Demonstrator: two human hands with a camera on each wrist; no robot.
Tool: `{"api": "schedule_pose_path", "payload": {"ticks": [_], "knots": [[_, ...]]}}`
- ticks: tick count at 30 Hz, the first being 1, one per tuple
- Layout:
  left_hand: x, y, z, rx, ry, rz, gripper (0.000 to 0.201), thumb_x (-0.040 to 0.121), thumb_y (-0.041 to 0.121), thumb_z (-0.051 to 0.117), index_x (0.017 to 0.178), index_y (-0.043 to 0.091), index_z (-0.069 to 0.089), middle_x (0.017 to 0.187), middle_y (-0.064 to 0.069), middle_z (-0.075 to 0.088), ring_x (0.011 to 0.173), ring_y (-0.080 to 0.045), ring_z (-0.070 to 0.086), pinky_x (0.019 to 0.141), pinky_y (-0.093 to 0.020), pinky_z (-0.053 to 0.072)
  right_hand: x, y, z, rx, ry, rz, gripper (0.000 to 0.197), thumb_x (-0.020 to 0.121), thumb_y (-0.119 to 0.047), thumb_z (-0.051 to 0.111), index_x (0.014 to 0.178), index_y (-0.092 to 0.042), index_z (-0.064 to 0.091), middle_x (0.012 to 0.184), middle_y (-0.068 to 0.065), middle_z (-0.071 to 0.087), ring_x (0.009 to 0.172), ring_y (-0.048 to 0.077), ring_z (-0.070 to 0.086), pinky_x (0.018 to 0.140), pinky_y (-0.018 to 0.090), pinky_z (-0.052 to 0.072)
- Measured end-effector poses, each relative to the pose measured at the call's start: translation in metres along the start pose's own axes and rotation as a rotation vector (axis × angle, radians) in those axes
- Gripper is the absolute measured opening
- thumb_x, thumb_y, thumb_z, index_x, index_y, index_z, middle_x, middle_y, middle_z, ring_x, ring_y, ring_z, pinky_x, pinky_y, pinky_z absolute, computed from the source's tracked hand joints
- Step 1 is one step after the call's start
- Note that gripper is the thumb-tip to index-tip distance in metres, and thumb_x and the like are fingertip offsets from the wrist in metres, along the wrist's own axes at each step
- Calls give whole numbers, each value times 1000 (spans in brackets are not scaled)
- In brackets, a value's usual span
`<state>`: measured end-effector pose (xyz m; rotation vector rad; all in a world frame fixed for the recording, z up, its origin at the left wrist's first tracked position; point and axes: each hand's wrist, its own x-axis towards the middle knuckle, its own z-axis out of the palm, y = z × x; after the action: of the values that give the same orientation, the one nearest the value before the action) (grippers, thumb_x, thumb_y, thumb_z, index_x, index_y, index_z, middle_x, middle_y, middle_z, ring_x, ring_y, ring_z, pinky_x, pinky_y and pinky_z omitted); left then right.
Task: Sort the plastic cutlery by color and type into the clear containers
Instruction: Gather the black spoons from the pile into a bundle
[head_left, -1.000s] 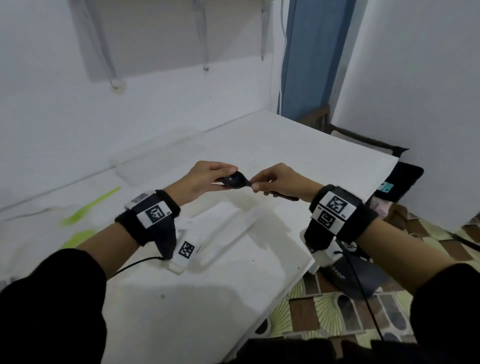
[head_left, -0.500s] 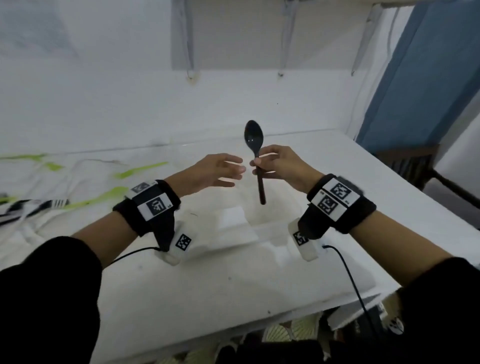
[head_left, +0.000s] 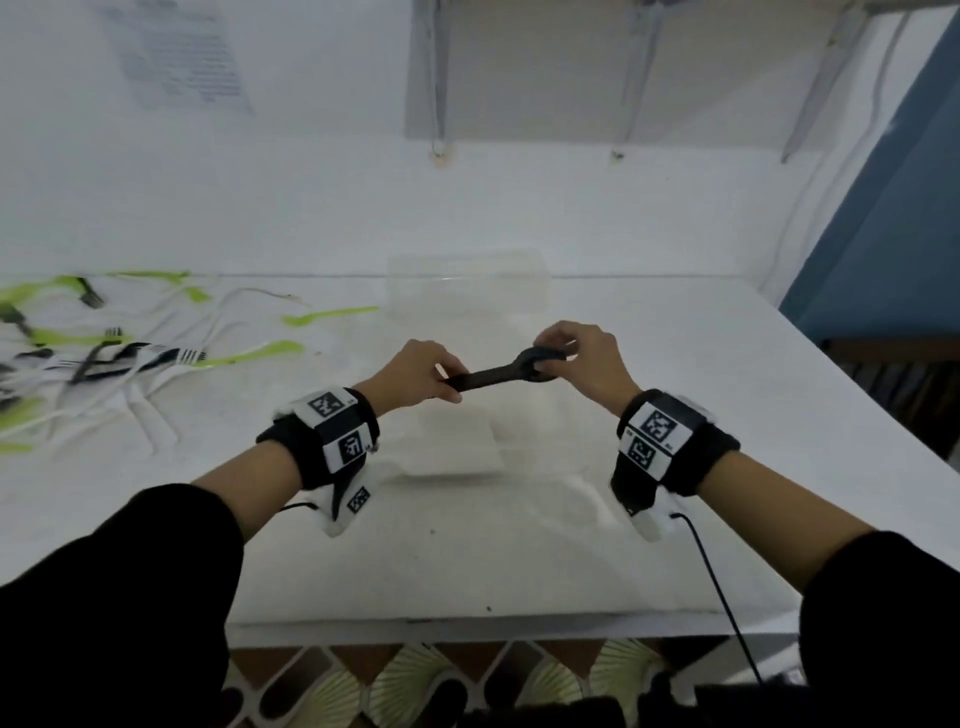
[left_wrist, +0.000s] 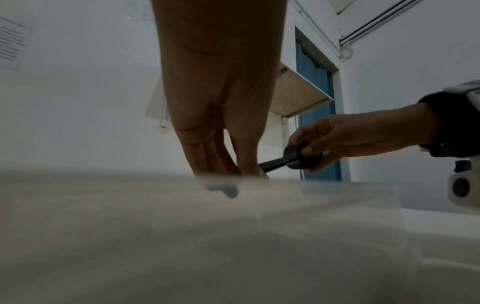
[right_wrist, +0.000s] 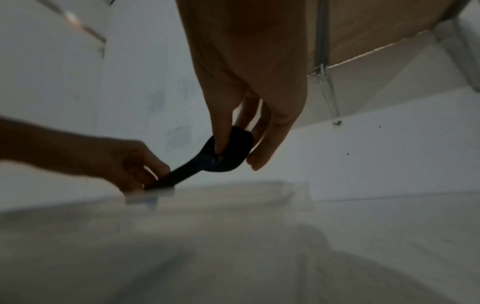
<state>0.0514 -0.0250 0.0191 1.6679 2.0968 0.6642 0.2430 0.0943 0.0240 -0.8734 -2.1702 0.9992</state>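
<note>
Black plastic, a single spoon (head_left: 506, 371) is held level in the air between both hands, straight above the nearer clear container (head_left: 457, 441) on the white worktop (head_left: 675, 395). The left hand (head_left: 415, 374) pinches the end of the handle, fingers curled round it; the left wrist view shows the fingertips (left_wrist: 249, 164) closed on the stem just above the container's rim. The right hand (head_left: 587, 358) grips the bowl of the spoon: in the right wrist view the thumb (right_wrist: 221, 133) presses into the hollow of the bowl while the other fingers curl behind it. The spoon touches nothing but the two hands.

A second clear container (head_left: 467, 286) stands beyond the spoon, against the wall, well apart from the hands. To the left of the spoon, well apart from it, a loose heap of cutlery (head_left: 104, 353) lies on the worktop, with green, white and black pieces mixed and overlapping; two green pieces (head_left: 291, 332) lie nearest the spoon, at the heap's right edge. Whether anything already lies in either container cannot be told, as their walls are faint and blurred in all three views.
</note>
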Motion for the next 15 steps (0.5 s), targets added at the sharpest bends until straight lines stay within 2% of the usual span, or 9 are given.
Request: {"api": "schedule_pose_path", "payload": {"ticks": [1, 2, 4, 7, 9, 11, 15], "knots": [[0, -1, 4, 19, 1, -5, 31, 72, 6, 77, 103, 7, 70, 94, -8, 66, 73, -10, 62, 65, -3, 35, -2, 5, 0, -97, -33, -32, 22, 71, 0, 73, 92, -7, 68, 91, 11, 69, 88, 26, 65, 73, 13, 46], [1, -2, 8, 33, 1, -8, 32, 72, 7, 77, 104, 7, 70, 97, -11, 66, 83, -18, 62, 65, -4, 34, -4, 10, 0, -176, -65, -56, 22, 72, -2, 72, 93, -8, 69, 91, 11, 69, 89, 25, 64, 76, 19, 47], [4, -1, 18, 60, -1, -7, 32, 73, 7, 77, 104, 7, 71, 99, -13, 67, 94, -25, 59, 66, -13, 33, -6, 17, 1, -332, -111, -94, 22, 75, -5, 68, 97, -10, 69, 93, 10, 66, 89, 24, 61, 79, 31, 46], [8, 3, 31, 95, 24, -5, 27, 72, 6, 76, 99, 7, 72, 97, -12, 69, 93, -24, 60, 71, -21, 35, -9, 23, 4, -533, -180, -131, 21, 80, -7, 64, 101, -9, 67, 96, 10, 62, 90, 25, 57, 71, 30, 39], [9, 4, 36, 138, 42, -9, 25, 73, 6, 74, 97, 8, 72, 96, -9, 69, 92, -24, 61, 74, -25, 39, -12, 26, 7, -587, -194, -157, 20, 81, -8, 63, 101, -7, 65, 97, 10, 61, 89, 27, 56, 67, 29, 35], [9, 4, 40, 180, 40, -3, 24, 73, 7, 73, 97, 8, 72, 95, -9, 70, 93, -25, 61, 78, -29, 43, -14, 29, 10, -621, -195, -179, 19, 83, -8, 61, 102, -6, 63, 97, 10, 60, 88, 28, 57, 67, 31, 36], [8, 0, 46, 196, 71, -36, 26, 76, 10, 71, 102, 11, 71, 101, -6, 70, 98, -23, 61, 77, -26, 41, -11, 27, 13, -817, -299, -189, 22, 87, -9, 55, 107, -9, 64, 105, 8, 59, 94, 26, 57, 70, 30, 38]]}}
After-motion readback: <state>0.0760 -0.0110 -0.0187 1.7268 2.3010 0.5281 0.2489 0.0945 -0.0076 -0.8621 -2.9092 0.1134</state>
